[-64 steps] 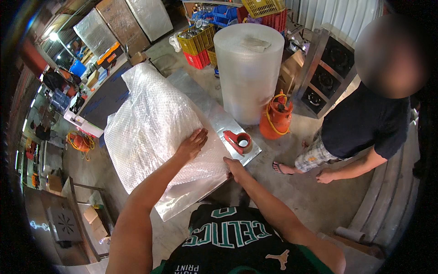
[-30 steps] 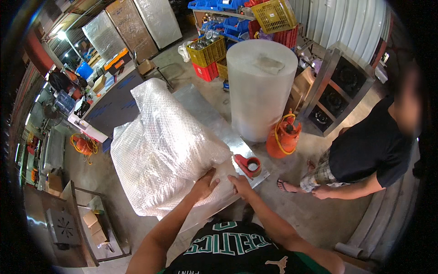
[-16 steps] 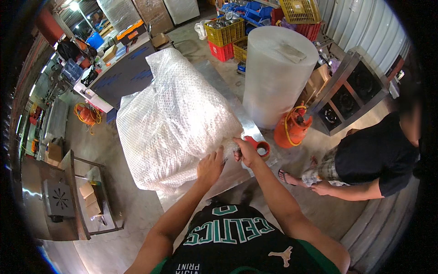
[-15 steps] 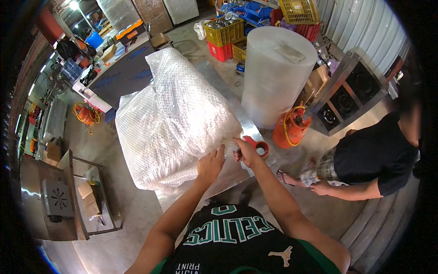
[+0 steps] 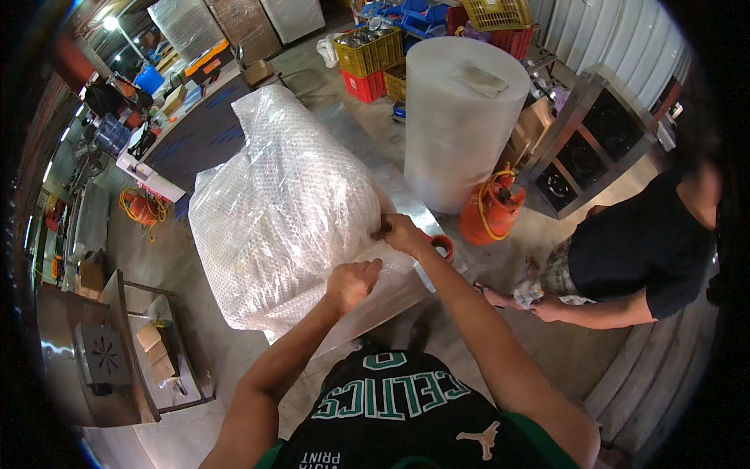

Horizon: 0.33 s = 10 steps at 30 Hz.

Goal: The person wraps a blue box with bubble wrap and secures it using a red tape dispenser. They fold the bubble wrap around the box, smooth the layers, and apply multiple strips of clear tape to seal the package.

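A large bulky bundle in clear bubble wrap sits on a shiny metal sheet in front of me. My left hand is curled closed over a fold at its near right edge. Just beyond it and to the right, my right hand pinches the gathered bubble wrap at the bundle's right corner. A red roll of tape lies on the metal sheet beside my right wrist, partly behind it. What the bubble wrap covers cannot be made out.
A tall bubble wrap roll and an orange gas cylinder stand to the right. Behind them leans a metal burner stove. A person in a black shirt is at the right. A metal table stands at left.
My right hand has moved up and left with the bubble wrap corner, drawing it against the bundle. My left hand has shifted slightly down and left, its fingers now more curled.
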Available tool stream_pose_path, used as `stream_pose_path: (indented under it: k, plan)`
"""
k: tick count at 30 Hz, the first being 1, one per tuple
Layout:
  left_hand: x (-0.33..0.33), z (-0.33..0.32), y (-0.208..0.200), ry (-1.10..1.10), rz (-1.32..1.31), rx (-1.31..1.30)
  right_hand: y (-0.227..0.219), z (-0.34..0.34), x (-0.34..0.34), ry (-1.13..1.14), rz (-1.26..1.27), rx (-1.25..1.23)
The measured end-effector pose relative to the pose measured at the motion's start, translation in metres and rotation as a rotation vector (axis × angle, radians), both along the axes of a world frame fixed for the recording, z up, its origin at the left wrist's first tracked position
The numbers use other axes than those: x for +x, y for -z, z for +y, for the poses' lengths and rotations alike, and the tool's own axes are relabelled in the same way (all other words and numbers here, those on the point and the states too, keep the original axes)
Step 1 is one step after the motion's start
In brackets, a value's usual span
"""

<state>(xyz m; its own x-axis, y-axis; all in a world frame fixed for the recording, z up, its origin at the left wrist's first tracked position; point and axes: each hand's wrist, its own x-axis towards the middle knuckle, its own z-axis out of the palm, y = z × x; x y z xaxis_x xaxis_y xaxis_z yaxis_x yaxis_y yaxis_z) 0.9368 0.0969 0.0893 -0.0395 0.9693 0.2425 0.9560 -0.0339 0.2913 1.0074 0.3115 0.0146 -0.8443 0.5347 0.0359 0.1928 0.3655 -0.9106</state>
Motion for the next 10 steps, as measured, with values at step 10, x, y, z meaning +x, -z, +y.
stream_pose_path:
  k: [10]
  plan:
    - [-0.020, -0.005, 0.002, -0.186, 0.442, 0.150, -0.015, 0.008, 0.017, -0.203, -0.288, -0.100]
